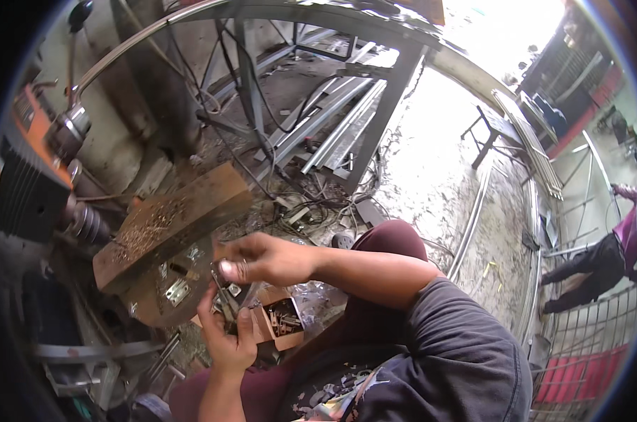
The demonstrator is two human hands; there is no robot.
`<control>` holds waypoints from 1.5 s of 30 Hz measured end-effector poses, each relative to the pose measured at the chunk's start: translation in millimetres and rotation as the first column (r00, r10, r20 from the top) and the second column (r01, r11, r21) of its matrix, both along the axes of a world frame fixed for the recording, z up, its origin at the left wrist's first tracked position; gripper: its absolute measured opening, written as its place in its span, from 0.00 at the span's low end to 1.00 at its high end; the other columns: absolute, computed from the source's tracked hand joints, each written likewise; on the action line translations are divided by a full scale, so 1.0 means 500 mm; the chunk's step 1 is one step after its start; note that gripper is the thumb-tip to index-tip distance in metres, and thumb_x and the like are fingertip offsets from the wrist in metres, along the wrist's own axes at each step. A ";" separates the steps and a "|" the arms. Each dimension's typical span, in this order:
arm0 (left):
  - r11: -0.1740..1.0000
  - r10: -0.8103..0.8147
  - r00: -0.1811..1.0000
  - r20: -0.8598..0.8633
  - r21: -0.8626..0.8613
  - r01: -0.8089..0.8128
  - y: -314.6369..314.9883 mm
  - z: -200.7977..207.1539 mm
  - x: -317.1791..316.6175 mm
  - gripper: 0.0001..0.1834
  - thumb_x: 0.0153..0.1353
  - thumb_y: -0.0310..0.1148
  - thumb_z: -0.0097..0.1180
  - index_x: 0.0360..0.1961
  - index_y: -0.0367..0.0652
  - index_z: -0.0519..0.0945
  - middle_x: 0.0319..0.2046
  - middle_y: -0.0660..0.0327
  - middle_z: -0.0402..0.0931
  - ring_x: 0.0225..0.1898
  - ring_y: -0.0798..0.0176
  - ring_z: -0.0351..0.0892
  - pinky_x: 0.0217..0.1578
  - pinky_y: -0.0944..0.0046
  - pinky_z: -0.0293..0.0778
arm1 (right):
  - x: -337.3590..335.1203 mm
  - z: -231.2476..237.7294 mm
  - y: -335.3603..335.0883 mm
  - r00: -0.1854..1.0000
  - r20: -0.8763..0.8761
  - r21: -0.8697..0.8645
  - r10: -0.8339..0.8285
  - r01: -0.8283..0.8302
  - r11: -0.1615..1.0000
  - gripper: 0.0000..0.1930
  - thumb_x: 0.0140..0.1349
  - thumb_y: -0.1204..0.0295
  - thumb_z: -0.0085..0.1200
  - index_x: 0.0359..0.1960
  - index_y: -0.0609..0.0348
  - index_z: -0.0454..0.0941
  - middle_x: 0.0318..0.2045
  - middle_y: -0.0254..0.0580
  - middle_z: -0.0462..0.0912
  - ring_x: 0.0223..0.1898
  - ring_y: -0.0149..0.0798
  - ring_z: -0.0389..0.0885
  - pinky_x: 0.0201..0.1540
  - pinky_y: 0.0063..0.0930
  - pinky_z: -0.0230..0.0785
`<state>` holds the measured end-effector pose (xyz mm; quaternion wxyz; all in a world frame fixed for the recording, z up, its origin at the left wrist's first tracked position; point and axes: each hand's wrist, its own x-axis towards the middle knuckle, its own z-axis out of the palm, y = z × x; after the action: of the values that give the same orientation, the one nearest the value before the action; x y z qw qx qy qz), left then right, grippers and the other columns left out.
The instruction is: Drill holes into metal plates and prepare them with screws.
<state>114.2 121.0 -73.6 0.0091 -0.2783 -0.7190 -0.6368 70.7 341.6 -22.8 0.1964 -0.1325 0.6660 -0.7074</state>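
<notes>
My left hand (228, 346) grips a narrow grey metal piece (227, 301) between its thumb and fingers, pointing upward. Just above it, my right hand (259, 259) is closed in a pinch at the upper end of that piece. Whatever lies between the right fingertips is small, dark and partly hidden. Beside my left thumb, an open cardboard box (288, 342) holds several small metal parts (285, 318). A silvery hinge-like metal piece (178, 292) lies on a brown work surface (148, 308), left of my hands.
A thick rusty-brown block (220, 197) strewn with shavings (149, 224) lies beyond my hands. An orange and black drilling machine (33, 172) stands at left. Cables (325, 200) and metal profiles (347, 133) clutter the floor under a steel-framed table (389, 105). Another person (603, 260) stands far right.
</notes>
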 end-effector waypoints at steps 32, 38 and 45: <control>0.935 -0.337 0.401 0.852 0.253 0.249 0.040 -0.075 0.018 0.11 0.74 0.32 0.60 0.51 0.40 0.75 0.36 0.66 0.80 0.33 0.71 0.78 0.37 0.67 0.79 | 0.047 -0.172 -0.050 0.636 0.492 0.343 -0.595 0.487 0.804 0.23 0.76 0.56 0.54 0.42 0.70 0.80 0.30 0.37 0.80 0.31 0.32 0.72 0.38 0.37 0.72; 0.882 -0.429 -0.040 0.903 0.428 0.199 0.048 -0.107 0.068 0.10 0.76 0.38 0.56 0.43 0.43 0.76 0.34 0.61 0.81 0.35 0.67 0.79 0.40 0.61 0.80 | 0.093 -0.239 -0.072 0.772 0.448 0.636 -0.452 0.080 0.767 0.28 0.74 0.54 0.55 0.53 0.76 0.77 0.42 0.64 0.86 0.45 0.53 0.87 0.49 0.45 0.77; 0.898 -0.398 -0.274 0.875 0.433 0.080 0.057 -0.166 0.133 0.09 0.73 0.38 0.61 0.44 0.44 0.81 0.33 0.63 0.82 0.33 0.69 0.79 0.38 0.62 0.78 | 0.154 -0.378 -0.060 0.957 0.282 0.803 -0.071 -0.195 0.563 0.19 0.70 0.59 0.50 0.43 0.64 0.85 0.38 0.62 0.88 0.43 0.58 0.89 0.46 0.50 0.81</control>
<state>180.9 149.3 -156.7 -0.6496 0.1828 -0.3121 -0.6687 147.5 311.7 -211.6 0.3534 0.0533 0.8780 -0.3184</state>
